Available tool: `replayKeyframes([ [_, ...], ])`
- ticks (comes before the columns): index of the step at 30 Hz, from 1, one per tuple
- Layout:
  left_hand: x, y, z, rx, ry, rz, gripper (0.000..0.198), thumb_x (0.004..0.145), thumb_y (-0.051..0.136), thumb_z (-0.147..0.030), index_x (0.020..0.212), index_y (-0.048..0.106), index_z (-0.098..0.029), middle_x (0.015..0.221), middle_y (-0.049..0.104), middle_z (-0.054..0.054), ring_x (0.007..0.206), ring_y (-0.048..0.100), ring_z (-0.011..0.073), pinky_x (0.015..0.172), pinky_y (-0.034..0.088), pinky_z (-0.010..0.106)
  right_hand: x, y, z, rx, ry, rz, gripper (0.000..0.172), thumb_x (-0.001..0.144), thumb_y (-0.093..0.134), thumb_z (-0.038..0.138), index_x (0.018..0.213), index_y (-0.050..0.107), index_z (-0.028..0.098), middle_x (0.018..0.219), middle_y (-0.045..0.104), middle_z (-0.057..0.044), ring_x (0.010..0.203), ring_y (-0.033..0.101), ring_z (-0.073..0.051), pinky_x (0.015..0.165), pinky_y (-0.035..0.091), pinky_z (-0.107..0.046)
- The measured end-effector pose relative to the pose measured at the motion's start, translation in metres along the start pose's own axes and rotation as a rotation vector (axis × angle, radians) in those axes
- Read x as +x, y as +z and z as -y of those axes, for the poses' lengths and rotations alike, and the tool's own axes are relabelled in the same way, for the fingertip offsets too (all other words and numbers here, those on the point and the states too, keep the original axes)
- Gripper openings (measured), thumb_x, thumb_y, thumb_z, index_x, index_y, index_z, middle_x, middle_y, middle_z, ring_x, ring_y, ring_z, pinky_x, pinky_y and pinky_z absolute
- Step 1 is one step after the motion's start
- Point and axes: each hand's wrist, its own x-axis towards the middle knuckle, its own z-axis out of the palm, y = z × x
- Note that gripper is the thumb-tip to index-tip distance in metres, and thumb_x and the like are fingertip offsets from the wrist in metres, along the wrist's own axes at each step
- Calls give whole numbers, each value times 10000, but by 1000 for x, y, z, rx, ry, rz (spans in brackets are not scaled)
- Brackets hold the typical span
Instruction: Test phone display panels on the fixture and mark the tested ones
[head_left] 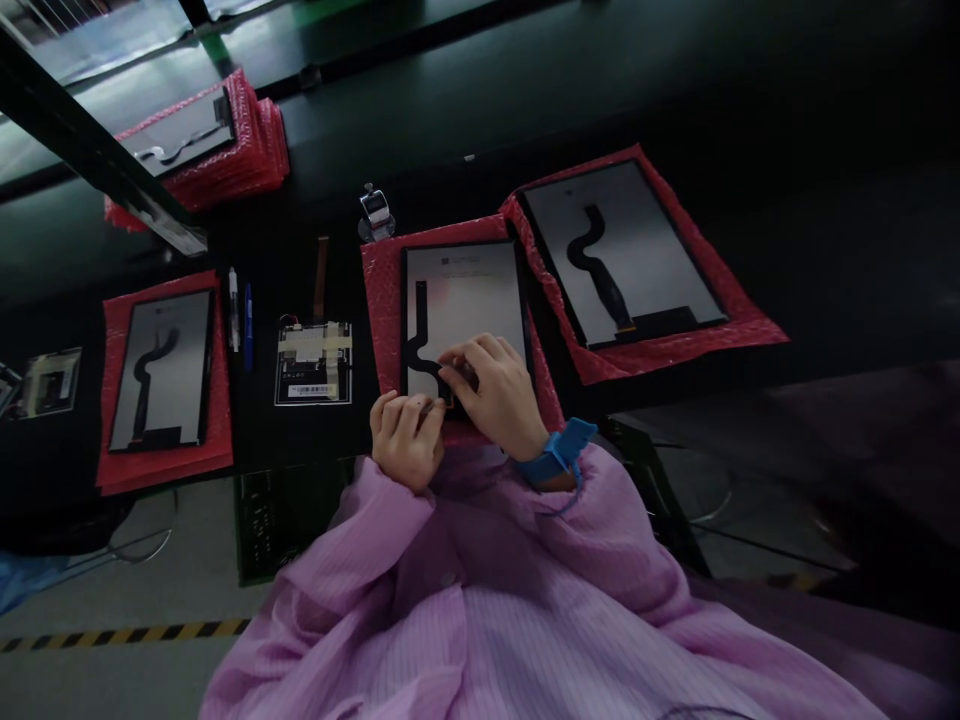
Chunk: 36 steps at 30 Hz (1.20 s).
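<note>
A grey display panel [465,300] with a black winding flex cable [420,345] lies on a red bubble-wrap sheet [381,300] at the table's near edge. My right hand [495,395], a blue strap on its wrist, rests on the panel's lower part with fingers curled and tips pressed on the cable's end. My left hand [405,435] is curled at the panel's bottom edge, thumb and fingers pinched toward the same spot. What the fingers grip is hidden. Pink sleeves cover both arms.
A second panel [637,250] on red wrap lies to the right, a third panel [169,365] to the left. A small circuit board [313,362], two pens [240,310] and a stack of red wraps [225,150] sit on the dark table. A dark beam [90,150] crosses top left.
</note>
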Motion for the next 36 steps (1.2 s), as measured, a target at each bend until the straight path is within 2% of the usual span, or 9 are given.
replayKeyframes([
  [6,4,-1,-2,-6,13,-16,208,935,548,-97,889,730,-187,834,746,45,816,644,173,947,505,339,-8,-19,-3,125,-15,48,120,976,563,251,1013,670,211,968,673,-77,925,608,-239,849,501,-406],
  [12,4,2,-9,-52,-18,-76,156,912,542,-90,881,672,-171,822,741,58,795,652,174,910,532,335,-33,-37,4,-18,-145,98,77,969,600,240,995,662,203,1168,669,-109,1103,590,-273,970,498,-458],
  [17,1,3,-11,-56,-17,-142,152,899,549,-96,845,643,-203,797,728,25,750,646,153,862,542,313,-39,-38,7,-73,-154,104,102,935,649,196,1031,679,209,1188,670,-114,1099,590,-284,961,501,-469],
  [21,-3,-2,-11,-38,27,-80,154,904,593,-115,813,660,-220,807,728,6,751,641,142,841,539,295,-42,-39,2,-55,-247,61,158,883,705,138,1023,712,211,1179,688,-114,1087,611,-284,914,516,-454],
  [24,-2,-5,-12,-24,37,-63,195,917,585,-111,789,679,-225,795,720,-3,746,631,136,827,532,285,-41,-43,0,-61,-316,62,165,872,734,161,1029,712,205,1159,703,-117,1044,631,-275,867,544,-431],
  [27,1,-7,-13,-5,39,-33,198,924,586,-117,811,714,-216,770,705,0,736,622,136,823,520,278,-33,-48,2,-62,-233,100,131,883,732,190,1007,695,213,1176,705,-115,1071,633,-280,910,549,-431],
  [31,3,-8,-15,12,16,22,158,908,622,-129,848,743,-212,788,716,7,746,621,146,830,509,286,-20,-49,5,-101,-142,70,132,898,730,258,1001,662,212,1221,698,-109,1151,620,-304,983,528,-471],
  [36,2,-6,-17,2,1,-29,236,898,586,-97,745,710,-226,756,709,-10,719,607,135,799,505,282,-21,-47,10,-91,-123,198,26,928,683,232,916,669,214,1301,680,-108,1239,588,-338,1024,495,-537],
])
